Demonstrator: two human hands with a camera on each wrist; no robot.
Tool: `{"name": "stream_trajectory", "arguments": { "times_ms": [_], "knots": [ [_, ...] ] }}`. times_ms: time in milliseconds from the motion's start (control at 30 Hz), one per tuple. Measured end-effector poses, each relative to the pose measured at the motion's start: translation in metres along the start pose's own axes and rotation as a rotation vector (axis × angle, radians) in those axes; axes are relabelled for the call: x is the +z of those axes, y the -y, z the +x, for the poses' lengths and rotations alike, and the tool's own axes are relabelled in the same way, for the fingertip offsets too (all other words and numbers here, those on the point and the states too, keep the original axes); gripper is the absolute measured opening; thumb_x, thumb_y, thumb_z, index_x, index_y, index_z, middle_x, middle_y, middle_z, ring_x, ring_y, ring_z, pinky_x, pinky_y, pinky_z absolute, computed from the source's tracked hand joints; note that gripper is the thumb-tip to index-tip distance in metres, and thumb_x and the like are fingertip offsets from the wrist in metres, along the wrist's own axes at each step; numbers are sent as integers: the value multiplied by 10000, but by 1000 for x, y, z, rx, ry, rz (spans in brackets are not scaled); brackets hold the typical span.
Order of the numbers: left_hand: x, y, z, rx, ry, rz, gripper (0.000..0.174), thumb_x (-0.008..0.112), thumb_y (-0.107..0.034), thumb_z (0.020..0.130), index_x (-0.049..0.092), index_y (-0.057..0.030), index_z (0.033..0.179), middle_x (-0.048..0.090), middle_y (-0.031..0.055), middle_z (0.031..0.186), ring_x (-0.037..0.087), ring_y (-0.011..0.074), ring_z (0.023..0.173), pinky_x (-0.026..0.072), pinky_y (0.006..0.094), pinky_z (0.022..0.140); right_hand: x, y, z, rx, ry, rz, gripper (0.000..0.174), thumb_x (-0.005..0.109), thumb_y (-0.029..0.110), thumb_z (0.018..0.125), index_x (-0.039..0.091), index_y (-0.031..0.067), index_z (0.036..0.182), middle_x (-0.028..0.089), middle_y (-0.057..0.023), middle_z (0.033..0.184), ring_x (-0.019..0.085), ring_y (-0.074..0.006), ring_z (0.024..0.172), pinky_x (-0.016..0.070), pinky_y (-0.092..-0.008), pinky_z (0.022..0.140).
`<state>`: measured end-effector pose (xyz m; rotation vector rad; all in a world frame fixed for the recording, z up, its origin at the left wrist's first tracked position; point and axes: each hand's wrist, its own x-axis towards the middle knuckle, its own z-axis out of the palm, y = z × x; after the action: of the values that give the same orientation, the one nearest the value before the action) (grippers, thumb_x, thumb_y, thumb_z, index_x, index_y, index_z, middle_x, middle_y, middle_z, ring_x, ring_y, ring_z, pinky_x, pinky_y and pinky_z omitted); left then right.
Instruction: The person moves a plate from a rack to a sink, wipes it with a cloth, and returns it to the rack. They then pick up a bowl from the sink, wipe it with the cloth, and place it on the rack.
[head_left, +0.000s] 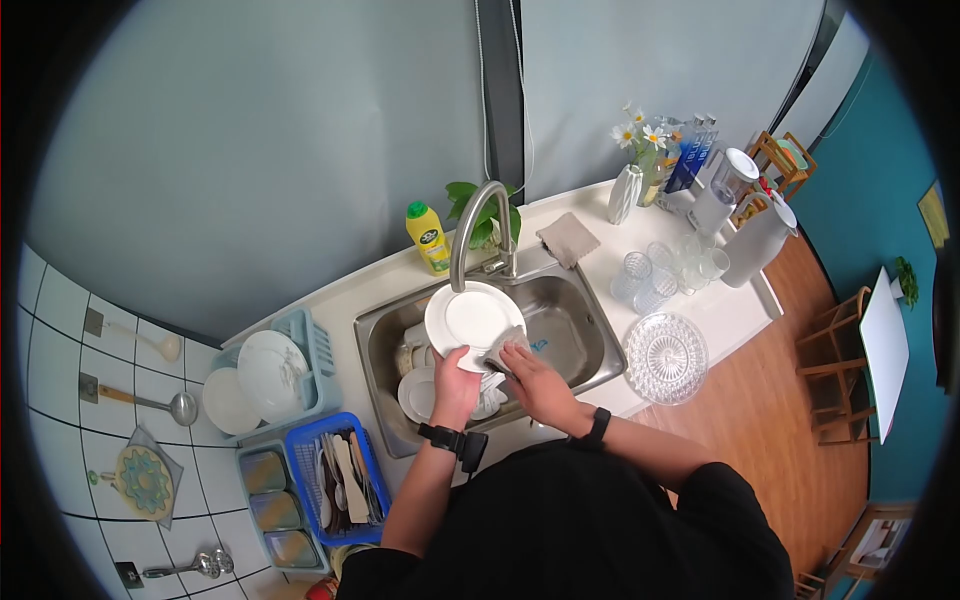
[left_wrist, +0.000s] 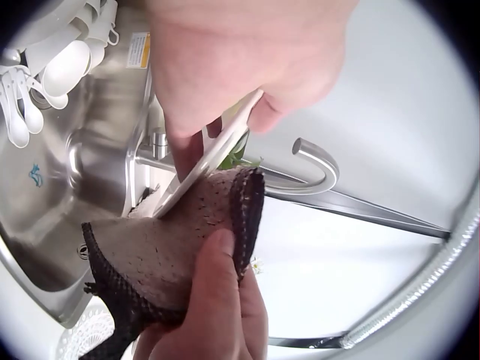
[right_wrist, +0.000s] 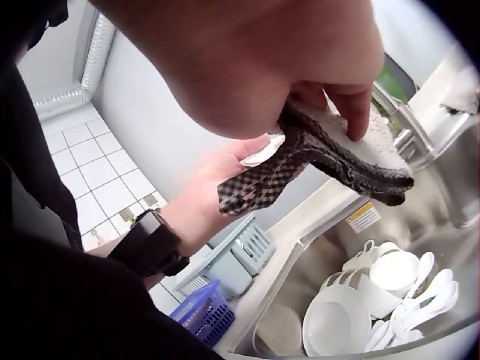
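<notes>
Over the double-bowl sink (head_left: pixel 590 310), my left hand (head_left: pixel 457 382) grips a white plate (head_left: pixel 472 312) by its near edge, thumb on one face. My right hand (head_left: pixel 543 388) pinches a grey-brown cloth (left_wrist: pixel 172 247) with dark checked edging, folded against the plate's rim. In the right wrist view the cloth (right_wrist: pixel 330 150) hides most of the plate. Below, in the left bowl, white bowls (right_wrist: pixel 337 319), cups (right_wrist: pixel 394 270) and several white spoons (right_wrist: pixel 420 307) are piled together. The curved faucet (head_left: pixel 462 240) arches just behind the plate.
Left of the sink stand a drying rack (head_left: pixel 325 365) with plates and a blue cutlery basket (head_left: pixel 375 470). A yellow bottle (head_left: pixel 428 238) is behind. To the right are a folded cloth (head_left: pixel 568 240), glasses (head_left: pixel 650 285), a glass platter (head_left: pixel 667 358) and a pitcher (head_left: pixel 757 245).
</notes>
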<state>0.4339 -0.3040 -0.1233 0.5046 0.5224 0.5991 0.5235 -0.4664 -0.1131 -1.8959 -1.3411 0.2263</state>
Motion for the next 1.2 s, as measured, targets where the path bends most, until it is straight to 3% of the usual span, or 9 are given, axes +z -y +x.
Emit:
{"name": "stream_trajectory", "arguments": {
  "times_ms": [200, 233, 367, 500, 733, 867, 1000, 1133, 1200],
  "knots": [
    [-15, 6, 8, -102, -78, 28, 476, 558, -337, 1031, 449, -121, 1441, 595, 90, 1319, 595, 286, 1214, 506, 450, 1010, -7, 21, 3, -74, 123, 105, 507, 589, 54, 930, 492, -11, 1423, 526, -233, 1446, 463, -400, 1380, 426, -455, 1122],
    [-2, 5, 2, -142, -99, 86, 633, 510, -574, 1014, 471, -98, 1429, 615, 88, 1282, 634, 272, 1133, 526, 421, 965, -7, 26, 5, -148, 148, 130, 481, 581, 71, 941, 500, -15, 1407, 542, -227, 1430, 486, -396, 1361, 449, -452, 1100],
    [-14, 8, 3, -224, -32, 26, 778, 421, -730, 968, 537, -77, 1374, 652, 81, 1195, 644, 238, 1065, 533, 380, 915, -4, 32, 21, -148, 218, 253, 420, 540, 127, 989, 531, 6, 1391, 591, -242, 1355, 575, -406, 1253, 477, -447, 1052],
    [-14, 7, 1, -199, 20, -50, 754, 429, -749, 952, 571, -103, 1316, 657, 69, 1187, 641, 233, 1065, 516, 387, 945, -30, 48, 48, 174, 413, 596, 405, 490, 185, 1034, 552, 30, 1402, 664, -275, 1197, 659, -416, 1081, 501, -423, 968],
    [-7, 15, -11, -268, -219, 11, 793, 390, -766, 953, 458, -151, 1450, 535, 56, 1427, 496, 238, 1341, 395, 435, 1131, -8, 35, 83, 85, 341, 483, 424, 480, 226, 1028, 560, 2, 1379, 689, -296, 1060, 687, -434, 957, 525, -443, 888],
    [-11, 21, -7, -315, 60, 67, 734, 381, -712, 990, 386, -198, 1513, 503, 41, 1460, 459, 231, 1380, 376, 457, 1150, -25, 38, 99, 91, 223, 432, 401, 498, 233, 1019, 584, -12, 1325, 695, -291, 1016, 684, -432, 932, 525, -447, 868],
    [-3, 18, -14, -239, 117, 175, 492, 424, -415, 1087, 390, -145, 1497, 518, 78, 1448, 513, 253, 1335, 400, 463, 1132, -36, 21, 105, 119, -60, 599, 375, 511, 213, 1032, 574, -14, 1324, 683, -199, 859, 654, -245, 751, 508, -356, 722],
    [-2, 21, -15, -184, 97, 120, 454, 443, -327, 1092, 396, -104, 1485, 537, 101, 1426, 534, 265, 1311, 420, 454, 1118, -64, 17, 94, 241, 51, 450, 378, 533, 178, 1009, 570, -2, 1340, 698, -219, 1045, 688, -297, 934, 528, -372, 841],
    [-3, 21, -12, -145, 75, 130, 461, 430, -340, 1096, 401, -85, 1479, 538, 107, 1425, 536, 267, 1308, 419, 449, 1120, -60, -4, 85, -266, -110, 138, 410, 575, 137, 964, 567, 9, 1354, 638, -233, 1276, 625, -353, 1189, 495, -408, 1014]
  ]
}}
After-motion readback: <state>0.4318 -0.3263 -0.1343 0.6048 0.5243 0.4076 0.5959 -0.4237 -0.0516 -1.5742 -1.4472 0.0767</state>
